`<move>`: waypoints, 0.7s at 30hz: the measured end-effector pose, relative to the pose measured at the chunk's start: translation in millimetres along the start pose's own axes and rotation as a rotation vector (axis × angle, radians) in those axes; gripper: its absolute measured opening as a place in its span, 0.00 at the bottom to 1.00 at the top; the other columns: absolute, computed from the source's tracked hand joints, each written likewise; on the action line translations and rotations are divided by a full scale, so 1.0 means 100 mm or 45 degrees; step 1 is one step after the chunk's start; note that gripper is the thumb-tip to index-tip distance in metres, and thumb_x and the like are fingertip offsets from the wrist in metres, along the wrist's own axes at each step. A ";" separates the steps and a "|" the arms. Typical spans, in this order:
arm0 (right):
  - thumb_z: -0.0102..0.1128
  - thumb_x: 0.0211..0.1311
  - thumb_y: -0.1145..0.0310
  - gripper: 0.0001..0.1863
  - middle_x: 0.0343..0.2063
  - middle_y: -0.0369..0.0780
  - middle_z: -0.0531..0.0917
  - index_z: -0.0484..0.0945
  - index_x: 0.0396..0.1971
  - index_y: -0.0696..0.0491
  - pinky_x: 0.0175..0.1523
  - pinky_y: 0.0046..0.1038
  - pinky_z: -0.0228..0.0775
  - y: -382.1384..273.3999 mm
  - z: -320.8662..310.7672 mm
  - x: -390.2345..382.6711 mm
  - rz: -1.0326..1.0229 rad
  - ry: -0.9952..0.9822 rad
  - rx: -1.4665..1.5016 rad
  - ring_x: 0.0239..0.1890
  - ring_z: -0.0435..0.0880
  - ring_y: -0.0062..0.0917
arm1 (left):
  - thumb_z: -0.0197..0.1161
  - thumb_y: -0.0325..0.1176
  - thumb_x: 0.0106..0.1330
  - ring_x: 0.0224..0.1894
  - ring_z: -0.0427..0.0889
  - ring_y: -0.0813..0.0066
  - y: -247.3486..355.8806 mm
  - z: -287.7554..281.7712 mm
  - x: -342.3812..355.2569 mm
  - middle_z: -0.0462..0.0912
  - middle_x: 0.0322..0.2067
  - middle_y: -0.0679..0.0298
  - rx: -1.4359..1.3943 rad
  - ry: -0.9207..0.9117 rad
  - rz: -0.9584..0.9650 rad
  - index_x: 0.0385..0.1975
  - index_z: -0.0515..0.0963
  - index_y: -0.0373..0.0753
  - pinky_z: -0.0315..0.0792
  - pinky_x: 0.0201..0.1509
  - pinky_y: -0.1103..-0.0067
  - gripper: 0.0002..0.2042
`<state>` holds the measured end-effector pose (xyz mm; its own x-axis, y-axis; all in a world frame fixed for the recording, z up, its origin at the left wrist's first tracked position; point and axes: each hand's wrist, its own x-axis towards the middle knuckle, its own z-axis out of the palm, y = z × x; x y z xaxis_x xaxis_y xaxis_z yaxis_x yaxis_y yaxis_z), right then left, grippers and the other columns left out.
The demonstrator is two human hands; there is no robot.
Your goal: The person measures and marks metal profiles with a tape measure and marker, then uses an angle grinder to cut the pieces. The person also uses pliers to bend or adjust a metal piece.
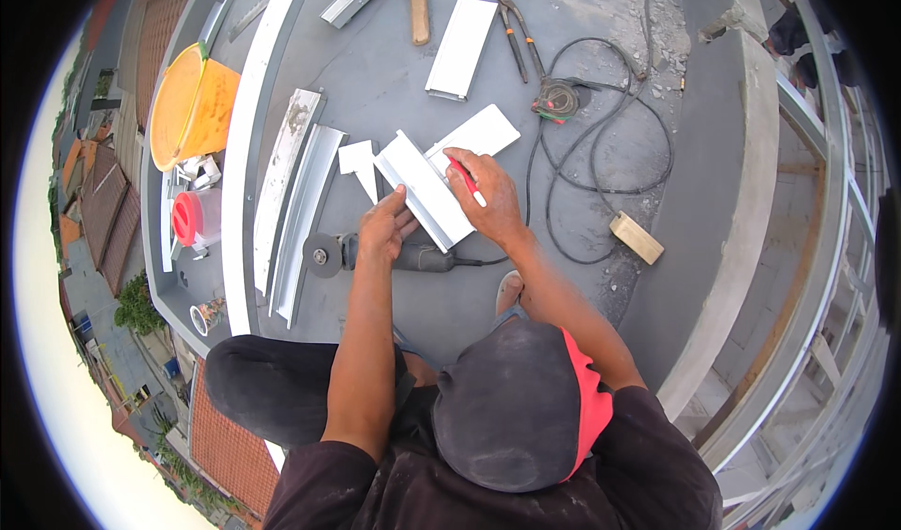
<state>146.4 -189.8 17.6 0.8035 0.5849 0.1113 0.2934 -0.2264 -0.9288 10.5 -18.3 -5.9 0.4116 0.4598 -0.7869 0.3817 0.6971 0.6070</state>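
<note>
With my left hand (pixel 387 219) I grip the lower left edge of a white metal channel piece (pixel 418 188), held at a slant. My right hand (pixel 488 197) holds a red-and-white marker (pixel 462 172) against it. Behind them lies a second white piece (pixel 483 131), partly hidden. A small white offcut (pixel 357 158) rests to the left. Below my hands an angle grinder (pixel 418 256) with a cutting disc lies on the grey surface, partly covered by my left arm and the channel piece.
Long metal profiles (pixel 300 220) lie left, beside a yellow bucket (pixel 192 108) and red-lidded container (pixel 188 220). Pliers (pixel 518 37), a wooden handle (pixel 419 5), coiled cable (pixel 619 188) and wood block (pixel 636 237) lie around. A concrete ledge (pixel 732 202) borders the right; rooftops show beyond left.
</note>
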 end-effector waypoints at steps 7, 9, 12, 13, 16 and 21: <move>0.67 0.68 0.63 0.14 0.39 0.45 0.92 0.86 0.47 0.56 0.52 0.38 0.80 0.27 0.14 0.31 0.053 -0.180 -0.007 0.44 0.90 0.36 | 0.66 0.43 0.79 0.70 0.76 0.46 0.03 0.07 -0.01 0.77 0.66 0.46 0.042 -0.022 -0.012 0.70 0.71 0.26 0.71 0.74 0.51 0.30; 0.68 0.67 0.62 0.14 0.39 0.44 0.92 0.87 0.46 0.54 0.52 0.40 0.79 0.27 0.18 0.31 0.002 -0.191 -0.093 0.43 0.89 0.38 | 0.65 0.43 0.80 0.71 0.76 0.46 0.02 0.05 0.01 0.77 0.67 0.46 0.040 -0.028 -0.022 0.70 0.71 0.26 0.70 0.74 0.51 0.30; 0.68 0.65 0.62 0.13 0.38 0.44 0.91 0.88 0.45 0.52 0.52 0.42 0.77 0.28 0.22 0.31 -0.008 -0.187 -0.163 0.42 0.87 0.40 | 0.65 0.43 0.80 0.71 0.75 0.46 0.02 0.07 0.00 0.77 0.67 0.46 0.034 -0.028 -0.029 0.70 0.71 0.26 0.69 0.75 0.51 0.29; 0.68 0.66 0.61 0.13 0.38 0.43 0.92 0.89 0.45 0.52 0.52 0.41 0.77 0.26 0.22 0.31 -0.002 -0.180 -0.152 0.41 0.86 0.38 | 0.65 0.43 0.80 0.71 0.75 0.46 0.01 0.06 0.01 0.77 0.67 0.46 0.028 -0.030 -0.028 0.70 0.71 0.26 0.70 0.75 0.52 0.29; 0.68 0.67 0.61 0.13 0.37 0.42 0.92 0.90 0.45 0.52 0.52 0.39 0.77 0.29 0.21 0.30 -0.021 -0.177 -0.156 0.41 0.85 0.36 | 0.64 0.43 0.80 0.71 0.75 0.46 0.00 0.06 0.03 0.77 0.67 0.46 0.032 -0.041 -0.024 0.70 0.70 0.26 0.70 0.75 0.52 0.29; 0.67 0.67 0.61 0.13 0.35 0.43 0.90 0.90 0.44 0.51 0.51 0.41 0.76 0.18 -0.07 0.08 0.034 -0.315 -0.270 0.42 0.85 0.38 | 0.64 0.43 0.80 0.70 0.76 0.46 -0.05 -0.02 0.09 0.77 0.67 0.46 0.016 -0.050 -0.022 0.70 0.70 0.26 0.70 0.75 0.51 0.29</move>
<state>161.4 -194.5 4.4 0.6698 0.7421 -0.0258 0.3958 -0.3862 -0.8332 10.4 -16.9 -16.3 0.4369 0.4258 -0.7923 0.3992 0.6976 0.5950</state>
